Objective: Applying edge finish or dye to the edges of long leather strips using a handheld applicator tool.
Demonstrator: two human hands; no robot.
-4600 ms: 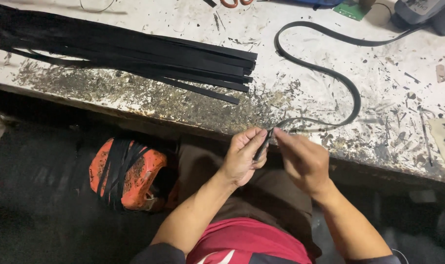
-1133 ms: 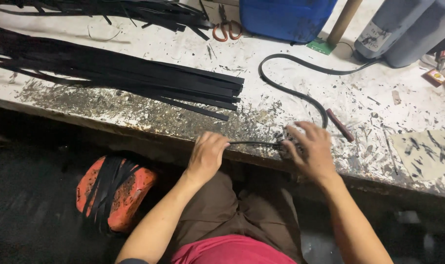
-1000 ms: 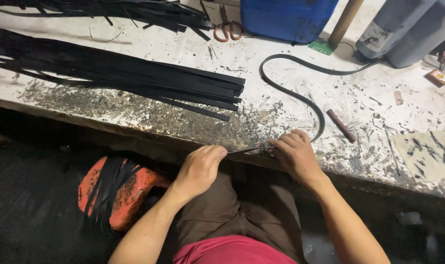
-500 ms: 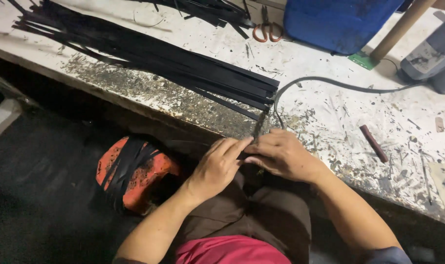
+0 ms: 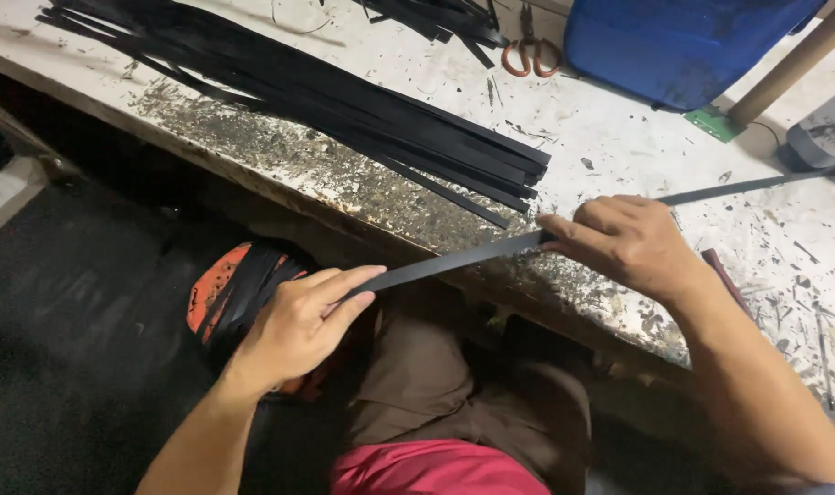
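- Pinched at its near end by the left hand, a long black strip runs taut up and to the right; thumb and fingers are closed on it, off the table edge, above the person's lap.
- Below that hand sits an orange bucket with more black strips draped in it.
- Midway along, the right hand is clenched around the same strip, over the speckled white table.
- Past the right hand, the strip carries on rightward across the tabletop; its long axis rises left to right.
- Behind lie a pile of black strips, orange-handled scissors and a blue container.
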